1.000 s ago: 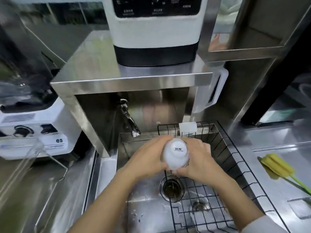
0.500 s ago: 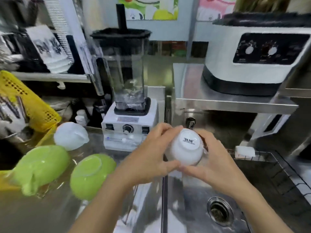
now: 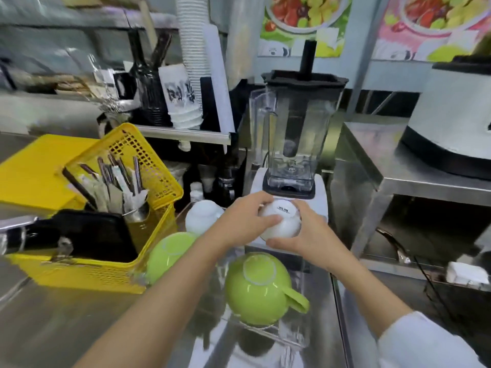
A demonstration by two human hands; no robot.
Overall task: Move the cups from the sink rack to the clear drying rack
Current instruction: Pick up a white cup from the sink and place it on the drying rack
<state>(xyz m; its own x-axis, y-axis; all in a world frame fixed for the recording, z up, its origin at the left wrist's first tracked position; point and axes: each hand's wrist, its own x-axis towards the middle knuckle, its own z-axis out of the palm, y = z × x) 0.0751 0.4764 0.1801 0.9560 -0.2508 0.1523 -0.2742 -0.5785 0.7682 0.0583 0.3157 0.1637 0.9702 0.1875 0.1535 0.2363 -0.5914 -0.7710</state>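
Note:
I hold a white cup (image 3: 282, 221) upside down, its base with a printed mark facing up. My left hand (image 3: 244, 221) grips its left side and my right hand (image 3: 305, 235) cups its right side and underside. It hangs above the far end of the clear drying rack (image 3: 292, 338), which stands on the steel counter. On the rack two green cups lie upside down, one with a handle (image 3: 259, 288) at the front and one (image 3: 167, 253) to the left. Another white cup (image 3: 202, 216) rests inverted behind them, just left of my left hand.
A yellow basket (image 3: 148, 160) with cutlery and a black tray stands at the left. A blender (image 3: 295, 134) on a white base stands right behind the held cup. A steel shelf (image 3: 414, 171) with a white appliance is at the right. Bare counter (image 3: 66, 322) lies at the front left.
Both hands carried the white cup from over the sink's wire rack leftward to above the clear rack. The view swung left with them; the sink has left the frame.

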